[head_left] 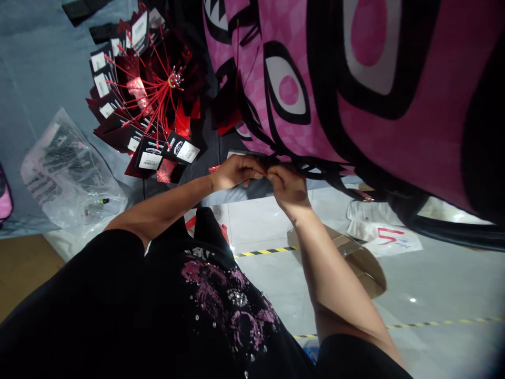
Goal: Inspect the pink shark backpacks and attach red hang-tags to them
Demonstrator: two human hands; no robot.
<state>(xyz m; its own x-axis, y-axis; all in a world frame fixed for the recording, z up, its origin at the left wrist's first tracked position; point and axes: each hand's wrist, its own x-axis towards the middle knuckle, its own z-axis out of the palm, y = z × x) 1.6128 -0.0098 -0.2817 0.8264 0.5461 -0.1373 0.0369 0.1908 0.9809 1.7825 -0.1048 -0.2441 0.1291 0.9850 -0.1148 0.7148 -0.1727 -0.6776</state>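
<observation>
A large pink bag (pixel 323 121) with black outlines and white-and-pink eye shapes fills the upper right. At its lower edge my left hand (pixel 239 172) and my right hand (pixel 289 188) meet, fingertips pinched together and almost touching. Whatever sits between the fingers is too small and shadowed to make out. Black straps (pixel 315 169) of the bag run just beside my right hand. To the upper left of my hands lies a fanned bundle of black-and-red hang tags (pixel 150 152), with red strings gathered at one point. A dark red tag (pixel 225 111) rests against the bag.
A clear plastic bag (pixel 73 173) lies on the grey table cover (pixel 23 100) at left. Below are a cardboard piece (pixel 355 263), a white package with red marking (pixel 389 237), and pale floor with yellow-black tape (pixel 268 252). A brown surface (pixel 27 268) shows at lower left.
</observation>
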